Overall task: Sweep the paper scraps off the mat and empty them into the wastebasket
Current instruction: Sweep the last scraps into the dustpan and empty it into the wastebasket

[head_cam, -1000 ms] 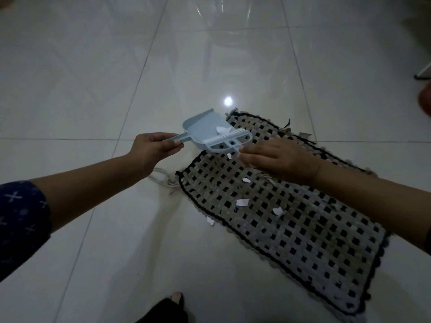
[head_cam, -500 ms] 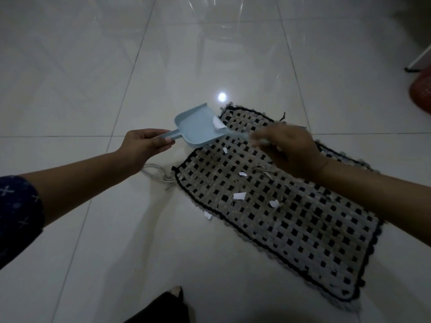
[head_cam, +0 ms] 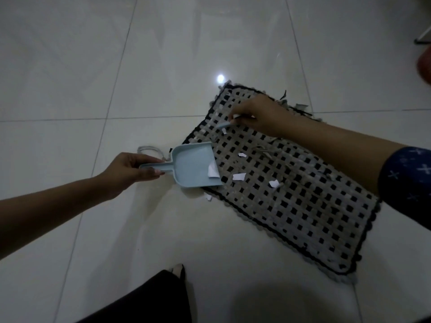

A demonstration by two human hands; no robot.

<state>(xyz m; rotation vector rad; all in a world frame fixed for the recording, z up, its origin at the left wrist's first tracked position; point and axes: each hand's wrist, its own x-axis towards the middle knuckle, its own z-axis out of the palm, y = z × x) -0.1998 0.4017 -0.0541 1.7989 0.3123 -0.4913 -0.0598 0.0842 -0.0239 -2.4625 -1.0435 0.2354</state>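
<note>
A woven black-and-grey mat (head_cam: 303, 206) lies on the tiled floor with several white paper scraps (head_cam: 239, 176) scattered over its near-left part. My left hand (head_cam: 130, 169) grips the handle of a light blue dustpan (head_cam: 193, 167), whose mouth rests on the mat's left edge with one scrap (head_cam: 212, 171) inside. My right hand (head_cam: 258, 113) is over the mat's far end, fingers curled round a small light blue brush (head_cam: 225, 124) that is mostly hidden. One scrap (head_cam: 207, 197) lies on the floor just off the mat.
A red object (head_cam: 424, 64), possibly the wastebasket, shows at the right edge. A pale cord (head_cam: 149, 149) lies on the floor behind the dustpan. A dark garment and a foot (head_cam: 177, 270) are at the bottom. Glossy white tiles surround the mat.
My left hand brought the dustpan down from the mat's far corner to its left edge. My right hand lifted the brush off the pan and moved to the mat's far end.
</note>
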